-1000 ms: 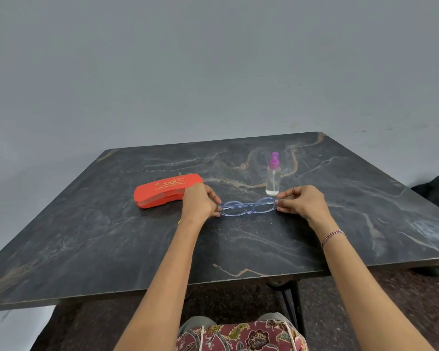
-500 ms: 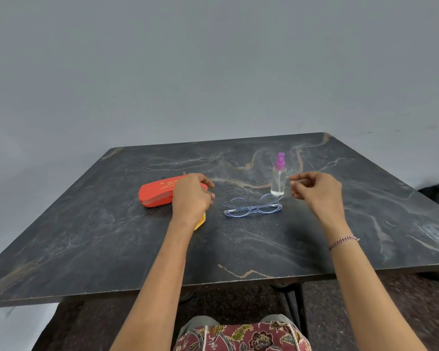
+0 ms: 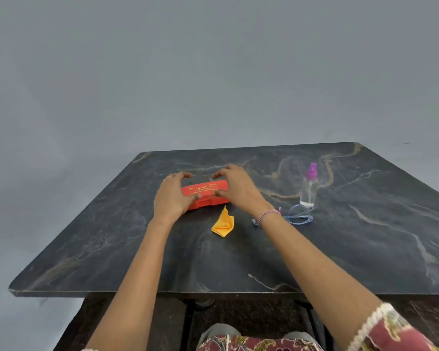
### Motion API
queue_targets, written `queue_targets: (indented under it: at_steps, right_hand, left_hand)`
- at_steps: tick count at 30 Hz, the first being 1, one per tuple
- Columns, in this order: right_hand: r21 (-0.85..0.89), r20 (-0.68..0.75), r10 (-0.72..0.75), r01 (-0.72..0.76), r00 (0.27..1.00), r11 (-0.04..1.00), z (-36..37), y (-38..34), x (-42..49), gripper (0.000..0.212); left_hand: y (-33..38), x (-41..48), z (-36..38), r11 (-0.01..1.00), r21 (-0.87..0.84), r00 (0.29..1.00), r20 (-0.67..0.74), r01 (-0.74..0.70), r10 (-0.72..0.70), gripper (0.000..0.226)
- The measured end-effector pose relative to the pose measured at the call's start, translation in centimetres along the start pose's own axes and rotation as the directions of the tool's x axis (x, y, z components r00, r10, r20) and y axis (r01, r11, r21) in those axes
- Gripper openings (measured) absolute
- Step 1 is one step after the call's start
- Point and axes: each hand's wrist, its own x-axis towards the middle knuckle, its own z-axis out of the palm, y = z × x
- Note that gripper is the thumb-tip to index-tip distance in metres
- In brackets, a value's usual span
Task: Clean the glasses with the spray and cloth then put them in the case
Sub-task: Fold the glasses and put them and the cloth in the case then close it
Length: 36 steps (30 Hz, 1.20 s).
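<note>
- Both hands had left the glasses [image 3: 299,217] since a second earlier, when each pinched one end of the frame.
- The left hand [image 3: 171,197] gripped the left end of the red case [image 3: 208,192], thumb on the front and fingers curled over the far side; half a second before it had covered the cloth.
- The right hand [image 3: 237,188] had crossed from beside the bottle [image 3: 309,186] to the case's right end, thumb on the lid and fingers arched over the far edge.
- The case lay shut on the table [image 3: 137,249].
- The yellow cloth [image 3: 223,223] lay uncovered and folded, just in front of the case, touched by neither hand.
- The glasses rested on the table at the bottle's base, as half a second before, partly hidden by the right wrist.
</note>
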Motion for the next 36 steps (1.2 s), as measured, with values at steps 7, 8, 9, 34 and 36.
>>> queue_targets:
  at_steps: [7,8,9,34,36]
  right_hand:
    - [-0.216,0.298,0.023,0.044,0.954,0.975,3.1,-0.1,3.8,0.065]
    - [-0.224,0.317,0.028,0.047,0.948,0.974,3.1,-0.1,4.0,0.063]
    - [-0.227,0.328,0.024,0.054,0.944,0.972,3.1,-0.1,4.2,0.061]
    - [0.031,0.139,0.114,-0.119,0.984,0.992,2.9,-0.4,7.5,0.037]
    - [-0.001,0.153,0.122,-0.124,0.981,0.992,3.1,-0.6,7.6,0.036]
  left_hand:
    - [-2.3,0.6,0.5,0.991,-0.058,0.982,0.155,0.117,-0.107,0.079]
    - [-2.7,0.5,0.6,0.988,-0.079,0.982,0.144,0.135,-0.123,0.076]
    - [-3.0,0.3,0.7,0.981,-0.113,0.982,0.122,0.160,-0.147,0.072]
    - [-4.6,-1.6,0.3,0.959,-0.195,0.968,0.187,0.206,-0.170,0.118]
    - [-4.7,-1.3,0.1,0.963,-0.172,0.961,0.220,0.206,-0.166,0.120]
